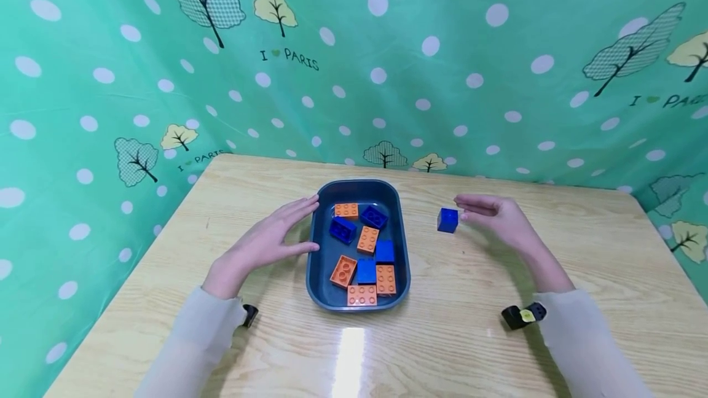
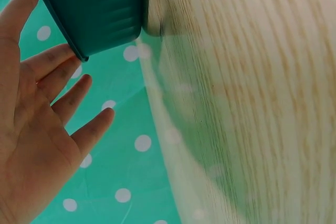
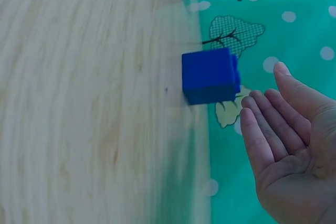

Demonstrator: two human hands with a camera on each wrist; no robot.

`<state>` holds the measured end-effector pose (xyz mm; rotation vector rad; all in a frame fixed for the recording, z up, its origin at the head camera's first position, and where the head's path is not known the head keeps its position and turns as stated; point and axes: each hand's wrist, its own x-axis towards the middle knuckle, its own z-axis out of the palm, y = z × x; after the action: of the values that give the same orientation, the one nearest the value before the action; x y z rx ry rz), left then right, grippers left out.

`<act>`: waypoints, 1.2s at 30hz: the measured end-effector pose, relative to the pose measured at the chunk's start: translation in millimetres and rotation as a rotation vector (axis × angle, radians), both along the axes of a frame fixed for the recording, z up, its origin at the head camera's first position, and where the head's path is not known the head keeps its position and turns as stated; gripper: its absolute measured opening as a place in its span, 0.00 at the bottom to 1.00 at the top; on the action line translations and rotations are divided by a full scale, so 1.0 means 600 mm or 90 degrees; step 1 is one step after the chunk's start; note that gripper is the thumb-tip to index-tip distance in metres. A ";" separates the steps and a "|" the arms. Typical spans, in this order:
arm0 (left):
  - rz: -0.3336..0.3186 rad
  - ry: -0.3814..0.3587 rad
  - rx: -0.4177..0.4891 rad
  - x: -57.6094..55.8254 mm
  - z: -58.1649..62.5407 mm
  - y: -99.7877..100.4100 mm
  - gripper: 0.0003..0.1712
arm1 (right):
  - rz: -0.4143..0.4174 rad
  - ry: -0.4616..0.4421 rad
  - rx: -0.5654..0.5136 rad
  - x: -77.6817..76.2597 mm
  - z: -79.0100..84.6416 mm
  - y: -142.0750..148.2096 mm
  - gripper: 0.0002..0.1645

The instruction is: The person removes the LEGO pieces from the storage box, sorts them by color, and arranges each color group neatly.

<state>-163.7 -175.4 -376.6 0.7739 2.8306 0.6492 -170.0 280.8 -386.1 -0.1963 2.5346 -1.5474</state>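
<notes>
A dark blue bin (image 1: 357, 308) stands on the wooden table with several orange bricks (image 1: 367, 239) and several blue bricks (image 1: 366, 271) inside. At its left side is my left hand (image 1: 265, 238), thumb and fingers spread, fingertips touching the rim; the left wrist view shows the palm beside the bin wall (image 2: 94, 9). To the right of the bin, a single blue toy brick (image 1: 447, 220) is on the table. My right hand (image 1: 498, 220) is just right of that brick, holding nothing. In the right wrist view its loosely extended fingers are apart from the brick (image 3: 210, 76).
The pale wooden tabletop (image 1: 459, 324) extends around the bin. Behind and to the left hangs a green curtain (image 1: 343, 66) with white dots and printed trees, meeting the table's far edge. A black wrist camera (image 1: 514, 317) is on the right wrist.
</notes>
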 end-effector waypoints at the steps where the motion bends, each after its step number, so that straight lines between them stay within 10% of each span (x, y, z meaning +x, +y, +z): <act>1: 0.001 0.001 0.000 0.000 0.000 0.000 0.50 | 0.001 0.003 -0.008 0.000 0.002 -0.003 0.30; 17: -0.001 0.008 -0.008 -0.002 0.003 -0.007 0.50 | 0.064 0.036 -0.098 0.018 0.026 -0.069 0.27; 36: 0.005 0.010 -0.004 0.003 -0.001 -0.001 0.50 | 0.216 -0.054 -0.201 0.057 0.040 -0.213 0.28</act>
<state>-161.7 -176.0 -377.1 0.7713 2.8503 0.6382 -135.8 153.2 -361.9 -0.5545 2.0477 -1.7552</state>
